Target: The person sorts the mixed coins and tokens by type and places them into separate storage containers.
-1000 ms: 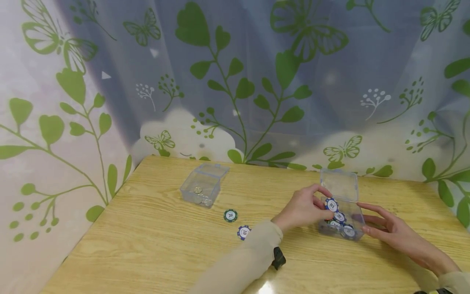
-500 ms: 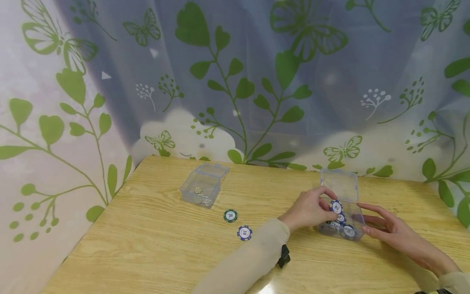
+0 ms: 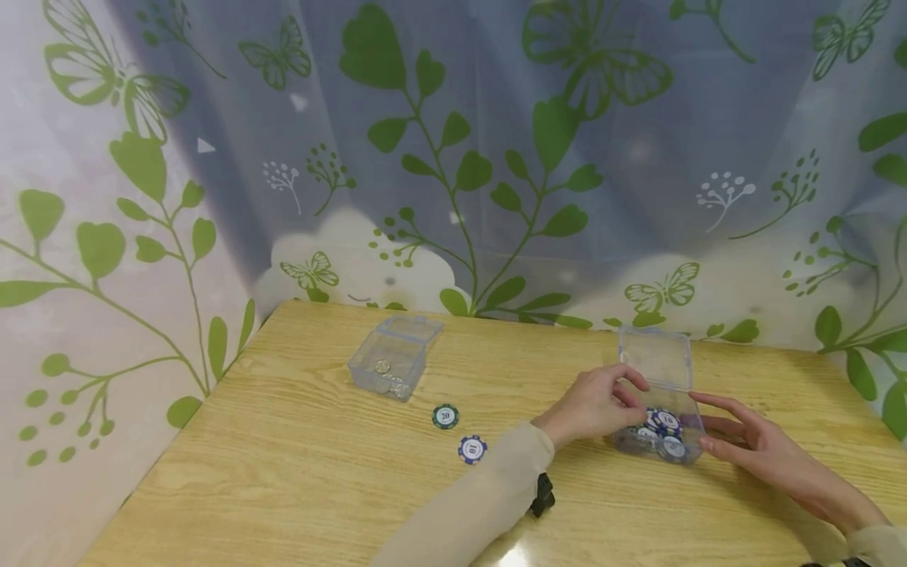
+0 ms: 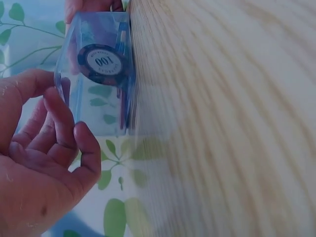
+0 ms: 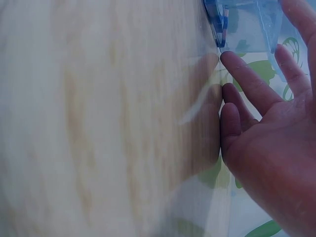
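Poker chips [image 3: 664,422], mostly blue and white, lie in a clear plastic box [image 3: 655,390] at the right of the table, its lid [image 3: 655,356] tipped up behind. Over the box's left side is my left hand [image 3: 595,403], fingers loosely bent and no chip between them. In the left wrist view a chip marked 100 [image 4: 103,64] shows through the box wall, beside my left fingertips. My right hand [image 3: 761,449] rests against the box's right side, fingers fairly straight, index at the rear corner and thumb at the front.
A second clear box [image 3: 386,362] with several coins [image 3: 390,383] stands left on the wooden table [image 3: 283,472]. A green chip marked 20 [image 3: 445,416] and a blue chip marked 10 [image 3: 472,450] lie between the boxes. A leaf-patterned curtain [image 3: 439,157] hangs behind.
The blue chip marked 10 that my left hand pinched has left its fingers and lies on the other chips in the box. My right hand has stayed still.
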Demonstrator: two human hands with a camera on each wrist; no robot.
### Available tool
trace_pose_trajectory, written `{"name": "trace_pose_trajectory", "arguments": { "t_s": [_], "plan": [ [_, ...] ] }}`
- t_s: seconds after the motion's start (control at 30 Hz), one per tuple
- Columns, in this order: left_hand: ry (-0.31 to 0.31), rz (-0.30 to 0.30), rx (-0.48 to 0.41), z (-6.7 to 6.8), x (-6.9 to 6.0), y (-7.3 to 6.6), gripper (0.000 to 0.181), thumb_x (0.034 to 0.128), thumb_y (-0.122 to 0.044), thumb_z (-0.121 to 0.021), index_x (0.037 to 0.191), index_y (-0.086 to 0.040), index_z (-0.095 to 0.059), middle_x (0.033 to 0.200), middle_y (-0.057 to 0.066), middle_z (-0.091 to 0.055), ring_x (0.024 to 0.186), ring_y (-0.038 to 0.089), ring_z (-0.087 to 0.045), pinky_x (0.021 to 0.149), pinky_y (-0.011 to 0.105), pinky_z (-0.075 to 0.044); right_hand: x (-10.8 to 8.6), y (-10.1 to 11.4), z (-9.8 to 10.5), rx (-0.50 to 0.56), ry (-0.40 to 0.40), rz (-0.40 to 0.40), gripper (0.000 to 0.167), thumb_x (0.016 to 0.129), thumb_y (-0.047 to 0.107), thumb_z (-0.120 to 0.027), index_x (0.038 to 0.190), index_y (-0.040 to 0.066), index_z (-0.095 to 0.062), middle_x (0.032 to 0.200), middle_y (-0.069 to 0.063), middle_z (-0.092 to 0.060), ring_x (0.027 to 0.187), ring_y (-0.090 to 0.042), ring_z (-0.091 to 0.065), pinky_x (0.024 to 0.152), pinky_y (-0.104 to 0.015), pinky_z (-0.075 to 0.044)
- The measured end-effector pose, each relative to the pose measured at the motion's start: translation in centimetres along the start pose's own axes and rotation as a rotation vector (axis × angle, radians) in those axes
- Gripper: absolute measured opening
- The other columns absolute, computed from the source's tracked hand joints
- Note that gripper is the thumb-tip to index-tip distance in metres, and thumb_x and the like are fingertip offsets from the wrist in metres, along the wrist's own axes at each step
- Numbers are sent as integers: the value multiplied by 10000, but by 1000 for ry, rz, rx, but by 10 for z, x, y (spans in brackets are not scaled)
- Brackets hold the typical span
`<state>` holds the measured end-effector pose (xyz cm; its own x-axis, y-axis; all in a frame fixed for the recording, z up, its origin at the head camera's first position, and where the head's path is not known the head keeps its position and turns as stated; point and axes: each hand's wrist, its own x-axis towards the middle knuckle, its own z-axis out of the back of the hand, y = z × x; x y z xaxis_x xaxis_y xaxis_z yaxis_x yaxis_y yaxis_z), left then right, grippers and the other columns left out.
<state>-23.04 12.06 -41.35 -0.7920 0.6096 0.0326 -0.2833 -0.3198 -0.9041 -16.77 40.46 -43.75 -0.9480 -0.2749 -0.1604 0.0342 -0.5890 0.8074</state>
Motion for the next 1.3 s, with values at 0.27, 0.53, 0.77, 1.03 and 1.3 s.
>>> {"name": "trace_pose_trajectory", "arguments": {
  "t_s": [0.27, 0.53, 0.77, 1.03, 1.3],
  "plan": [
    [87, -87, -83, 19, -10, 9, 305, 952, -130, -729, 1240, -174, -637, 1011, -62, -725, 799, -4, -684, 714, 193, -569, 1, 1, 1, 6, 3, -9, 671, 1076, 254, -543, 1638, 151, -192, 1542, -396, -359, 1112, 263, -422, 822, -196, -537],
    [123, -114, 75, 58, -33, 15, 277, 969, -190, -714, 1237, -184, -645, 1058, -85, -710, 845, -3, -656, 794, 172, -542, 1, 0, 3, -11, 6, -1, 672, 1072, 249, -549, 1637, 149, -199, 1554, -392, -348, 1108, 272, -412, 822, -185, -522],
    [223, -93, 222, 85, -58, 25, 307, 968, -193, -715, 1262, -136, -646, 1090, -32, -717, 880, 15, -660, 824, 169, -535, 1, -1, 2, -10, 1, -13, 675, 1071, 264, -551, 1638, 162, -199, 1555, -390, -349, 1106, 277, -400, 820, -185, -521],
    [235, -30, 225, 115, -85, 35, 333, 954, -211, -728, 1272, -151, -647, 1155, 28, -713, 941, 44, -671, 848, 212, -545, 0, -1, 0, -14, -4, -19, 668, 1073, 253, -547, 1638, 163, -201, 1550, -390, -358, 1098, 279, -397, 820, -182, -512],
    [181, -21, 270, 142, -110, 52, 336, 932, -203, -743, 1244, -107, -664, 1188, 64, -713, 1033, 127, -687, 931, 241, -543, -1, 0, 0, -19, -5, -30, 654, 1080, 253, -532, 1637, 155, -204, 1548, -387, -366, 1106, 245, -434, 826, -186, -514]
  ]
}}
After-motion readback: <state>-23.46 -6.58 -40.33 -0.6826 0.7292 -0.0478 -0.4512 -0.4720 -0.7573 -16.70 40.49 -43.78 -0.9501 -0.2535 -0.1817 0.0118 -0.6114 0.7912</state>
